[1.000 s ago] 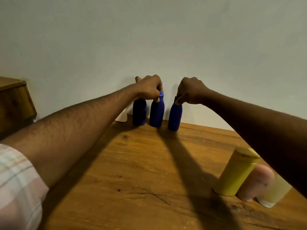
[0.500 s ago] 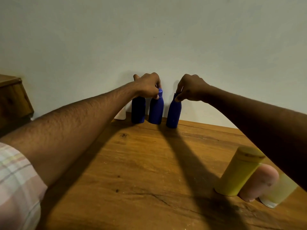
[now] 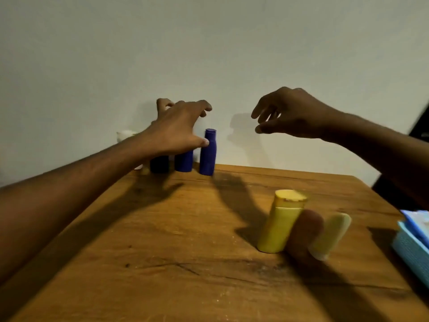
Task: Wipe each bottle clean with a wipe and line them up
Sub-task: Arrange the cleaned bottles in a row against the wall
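Three blue bottles stand in a row at the table's far edge against the wall: the right one (image 3: 208, 154) fully visible, the middle one (image 3: 184, 163) and the dark left one (image 3: 159, 164) partly hidden by my left hand (image 3: 177, 129). That hand hovers above them with spread fingers, holding nothing. My right hand (image 3: 287, 113) is raised to the right of the row, fingers loosely spread, empty. A white bottle (image 3: 126, 137) shows behind my left forearm. Nearer on the right stand a yellow bottle (image 3: 279, 225), a pink bottle (image 3: 304, 233) and a pale yellow bottle (image 3: 330, 235).
The wooden table (image 3: 162, 252) fills the lower view, with a plain wall behind it. A light blue wipes pack (image 3: 412, 242) lies at the right edge. A dark object (image 3: 420, 129) sits at the far right.
Both hands have let go of the blue bottles and lifted away, the right hand moving right. The view has shifted, bringing the wipes pack into sight.
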